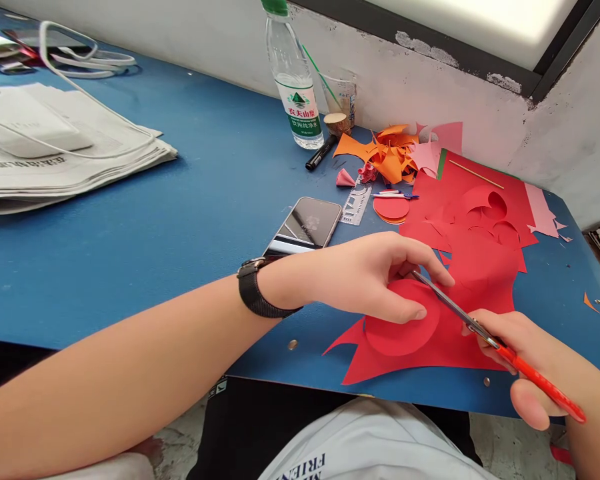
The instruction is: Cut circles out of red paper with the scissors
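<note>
Head view, from the left: newspapers (130, 160) lie on the blue table (205, 220), then a dark phone (310, 223) near your left wrist and a water bottle (300, 107) standing by the wall. Your left hand (373, 277) lies over the large red circle (400, 337), close to the table's front edge, thumb resting on it; the other fingers curl near the blade tips, and you cannot tell whether they pinch the paper. Beyond it sit small paper discs (391, 210) and a heap of orange scraps (390, 157), so some cutting looks done. The circle's round outline shows clearly over red paper (485, 260), though whether it is wholly free is unclear; judging by that, trimming seems well advanced, with uncut red remaining. At the right, your right hand (537, 340) grips the scissors (490, 340), blades angled toward your left fingers.
</note>
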A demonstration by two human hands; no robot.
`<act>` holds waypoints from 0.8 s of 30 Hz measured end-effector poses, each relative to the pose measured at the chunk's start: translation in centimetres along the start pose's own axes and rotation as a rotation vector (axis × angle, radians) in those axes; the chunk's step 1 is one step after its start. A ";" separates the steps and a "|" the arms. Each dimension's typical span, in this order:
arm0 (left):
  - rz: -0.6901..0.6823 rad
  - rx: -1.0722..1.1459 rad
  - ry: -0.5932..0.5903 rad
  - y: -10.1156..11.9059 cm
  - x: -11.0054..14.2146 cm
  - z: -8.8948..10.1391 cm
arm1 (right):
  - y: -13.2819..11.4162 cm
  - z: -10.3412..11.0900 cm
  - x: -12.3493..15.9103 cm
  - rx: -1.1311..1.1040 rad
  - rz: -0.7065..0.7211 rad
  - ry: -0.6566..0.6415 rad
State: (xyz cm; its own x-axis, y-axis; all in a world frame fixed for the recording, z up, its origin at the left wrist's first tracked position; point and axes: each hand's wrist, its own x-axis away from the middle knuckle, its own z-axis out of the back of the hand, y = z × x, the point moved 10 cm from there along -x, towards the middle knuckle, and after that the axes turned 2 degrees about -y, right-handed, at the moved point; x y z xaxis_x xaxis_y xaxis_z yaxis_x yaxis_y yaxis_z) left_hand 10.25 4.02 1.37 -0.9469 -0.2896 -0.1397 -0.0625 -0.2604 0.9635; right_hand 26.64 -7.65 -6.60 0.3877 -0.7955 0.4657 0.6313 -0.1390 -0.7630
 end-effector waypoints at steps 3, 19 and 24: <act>-0.018 -0.014 0.009 0.3 0.0 0.1 | -0.1 0.1 0.1 -0.020 -0.001 0.015; 0.036 -0.049 -0.006 -0.1 0.0 0.0 | -1.9 0.1 0.3 0.035 0.138 0.008; 0.042 -0.053 -0.025 -0.2 0.0 -0.2 | -2.3 -0.1 0.3 0.036 0.133 -0.016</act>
State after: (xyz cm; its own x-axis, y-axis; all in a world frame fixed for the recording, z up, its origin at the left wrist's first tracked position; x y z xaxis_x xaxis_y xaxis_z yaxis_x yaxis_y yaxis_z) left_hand 10.34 3.91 1.12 -0.9559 -0.2786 -0.0930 -0.0063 -0.2970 0.9548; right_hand 25.27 -7.61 -4.77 0.4804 -0.7957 0.3689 0.5973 -0.0112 -0.8020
